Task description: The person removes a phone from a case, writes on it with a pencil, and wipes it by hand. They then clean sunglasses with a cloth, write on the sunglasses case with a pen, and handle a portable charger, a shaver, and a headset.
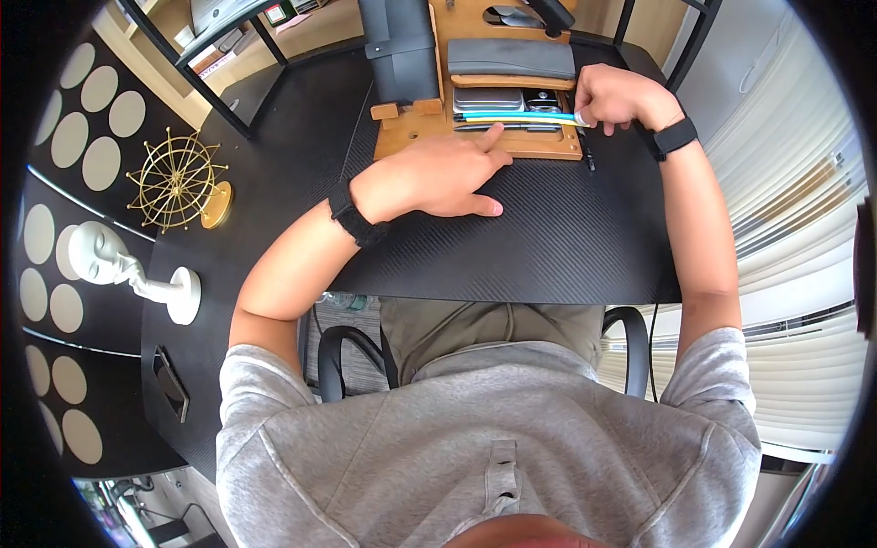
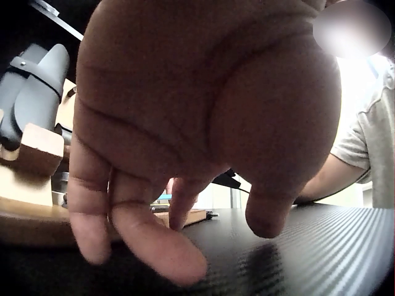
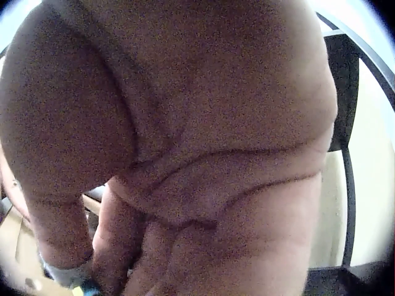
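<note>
My right hand [image 1: 617, 96], fingers curled, pinches the right end of a slim bundle of blue, yellow and white sticks [image 1: 525, 118] at the right edge of a wooden desk organizer [image 1: 548, 147]. In the right wrist view the palm fills most of the picture, with a bit of blue and yellow below the thumb. My left hand [image 1: 438, 173] is open at the organizer's front edge, index finger stretched toward a dark pen [image 1: 525, 127] lying below the bundle. Its thumb points right over the black desk, and nothing shows in its palm [image 2: 185, 92] in the left wrist view.
A grey case [image 1: 512, 59] and a dark strapped case [image 1: 399, 55] rest on the organizer. Another black pen [image 1: 587, 151] lies right of it. To the left stand a gold wheel ornament [image 1: 178, 178] and a white head sculpture [image 1: 183, 294], with a phone [image 1: 171, 384] nearer.
</note>
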The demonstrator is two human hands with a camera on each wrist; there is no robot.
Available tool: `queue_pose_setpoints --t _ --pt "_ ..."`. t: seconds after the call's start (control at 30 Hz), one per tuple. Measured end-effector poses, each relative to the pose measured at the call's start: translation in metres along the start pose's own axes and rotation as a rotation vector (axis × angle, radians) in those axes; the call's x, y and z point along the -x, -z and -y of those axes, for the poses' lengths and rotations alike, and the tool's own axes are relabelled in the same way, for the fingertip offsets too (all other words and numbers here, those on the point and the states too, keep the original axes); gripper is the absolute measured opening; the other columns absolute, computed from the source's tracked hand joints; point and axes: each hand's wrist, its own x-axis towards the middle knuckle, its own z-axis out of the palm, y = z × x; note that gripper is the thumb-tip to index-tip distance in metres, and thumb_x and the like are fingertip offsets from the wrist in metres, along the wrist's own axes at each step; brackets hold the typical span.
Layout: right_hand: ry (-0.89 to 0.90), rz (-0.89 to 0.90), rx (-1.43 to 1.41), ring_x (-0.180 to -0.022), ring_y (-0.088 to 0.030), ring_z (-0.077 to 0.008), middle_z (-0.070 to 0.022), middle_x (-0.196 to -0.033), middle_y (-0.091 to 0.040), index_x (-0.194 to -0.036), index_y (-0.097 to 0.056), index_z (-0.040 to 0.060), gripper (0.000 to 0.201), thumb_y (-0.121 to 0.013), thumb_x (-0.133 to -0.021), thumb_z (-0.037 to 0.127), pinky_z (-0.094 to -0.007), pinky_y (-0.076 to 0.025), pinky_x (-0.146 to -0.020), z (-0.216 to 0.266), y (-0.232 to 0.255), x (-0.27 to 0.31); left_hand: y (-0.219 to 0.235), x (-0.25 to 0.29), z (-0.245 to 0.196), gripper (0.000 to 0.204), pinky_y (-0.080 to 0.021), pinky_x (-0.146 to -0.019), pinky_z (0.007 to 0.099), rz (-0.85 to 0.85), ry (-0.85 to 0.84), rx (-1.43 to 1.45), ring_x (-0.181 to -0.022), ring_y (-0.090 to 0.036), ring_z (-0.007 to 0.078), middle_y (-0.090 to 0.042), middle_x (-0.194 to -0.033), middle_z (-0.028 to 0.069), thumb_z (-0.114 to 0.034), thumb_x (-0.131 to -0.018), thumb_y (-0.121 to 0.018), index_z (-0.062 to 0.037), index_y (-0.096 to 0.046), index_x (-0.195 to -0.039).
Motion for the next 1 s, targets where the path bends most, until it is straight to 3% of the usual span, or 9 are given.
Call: queue_pose_setpoints --t 0.2,0.3,0.43,0.6,1.0 --pt "0.023 0.040 0.036 -0.065 -0.071 -0.0175 -0.0069 -0.075 -0.070 -0.092 -0.073 -0.0025 0.017 -0.067 -0.082 0.010 -0.0328 -0.053 -0.052 0.004 -0.003 0.000 0.004 0.000 -0.003 0.068 -0.052 -0.102 0.0470 0.020 0.019 0.006 -0.123 -0.062 0.0421 -0.033 -0.160 0.0325 -0.042 -0.092 -0.072 -0.0010 -0.054 -0.144" --pt "0.031 0.064 0.029 -0.066 -0.072 -0.0174 -0.0064 -0.076 -0.071 -0.092 -0.074 -0.0020 0.018 -0.066 -0.083 0.011 -0.0335 -0.054 -0.052 0.003 -0.004 -0.002 -0.002 -0.001 0.002 0.065 -0.052 -0.100 0.0499 -0.025 0.013 0.043 -0.116 -0.064 0.0468 -0.032 -0.162 0.0299 -0.041 -0.092 -0.073 -0.0020 -0.054 -0.141" --pt "0.039 0.075 0.039 -0.066 -0.072 -0.0176 -0.0065 -0.078 -0.071 -0.092 -0.074 -0.0019 0.018 -0.066 -0.083 0.012 -0.0339 -0.054 -0.053 0.001 -0.004 -0.004 0.003 -0.002 0.004 0.055 -0.052 -0.098 0.0502 0.010 0.081 0.065 -0.112 -0.065 0.0478 -0.032 -0.162 0.0299 -0.040 -0.092 -0.073 -0.0018 -0.058 -0.128" --pt "0.034 0.059 0.049 -0.066 -0.072 -0.0181 -0.0079 -0.079 -0.073 -0.093 -0.075 -0.0027 0.021 -0.070 -0.083 0.014 -0.0337 -0.055 -0.053 0.004 -0.003 -0.001 0.000 -0.006 0.013 0.047 -0.052 -0.097 0.0502 -0.027 0.051 0.061 -0.111 -0.065 0.0483 -0.034 -0.161 0.0309 -0.040 -0.093 -0.073 -0.0025 -0.058 -0.118" --pt "0.084 0.068 0.052 -0.067 -0.071 -0.0171 -0.0080 -0.077 -0.072 -0.091 -0.076 -0.0025 0.025 -0.081 -0.077 0.017 -0.0327 -0.055 -0.053 0.002 0.003 0.003 -0.003 -0.008 0.013 0.047 -0.051 -0.096 0.0493 -0.069 0.013 0.107 -0.116 -0.063 0.0450 -0.044 -0.153 0.0308 -0.036 -0.092 -0.074 -0.0009 -0.056 -0.117"
